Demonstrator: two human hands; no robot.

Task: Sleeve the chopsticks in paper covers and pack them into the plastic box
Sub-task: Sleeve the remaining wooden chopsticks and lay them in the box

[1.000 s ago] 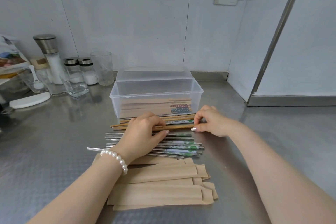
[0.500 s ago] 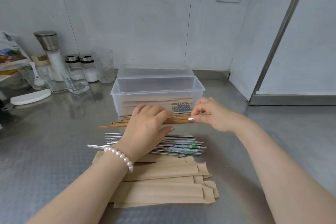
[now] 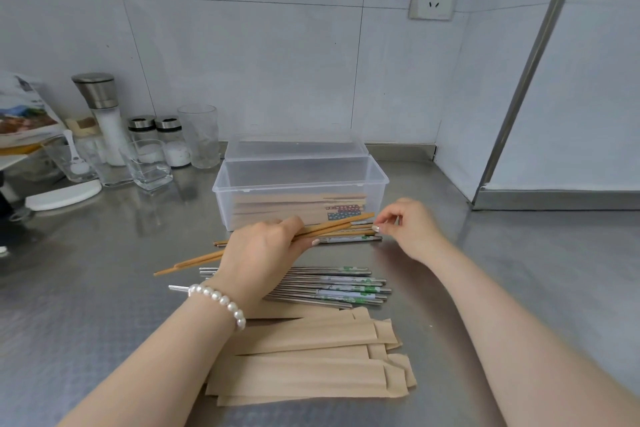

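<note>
Chopsticks (image 3: 325,229), a wooden pair, are raised at a slant just in front of the plastic box, thick ends toward the right hand and thin tips low over the steel counter (image 3: 86,322) on the left. The counter runs back to a tiled wall and into a right-hand corner, with broad bare steel along its left front and its right side. The plastic box (image 3: 300,184) stands near the back edge, lid tipped open behind it, sleeved pairs lying flat inside. At the front edge lies a fanned stack of brown paper covers (image 3: 311,371), their open mouths to the right. Between covers and box sits a heap of metal chopsticks (image 3: 332,286), and a smaller row of loose wooden ones (image 3: 360,236) rests right against the box's front wall. At the back left corner crowd a salt grinder (image 3: 100,111), two small shakers (image 3: 157,135), drinking glasses (image 3: 199,135) and a white dish (image 3: 64,196), well apart from the work. The left hand (image 3: 263,250), a pearl bracelet (image 3: 218,302) on its wrist, curls round the middle of the raised pair. The right hand (image 3: 412,229) hovers just beside the pair's thick ends, fingertips drawn together in a loose pinch around nothing.
</note>
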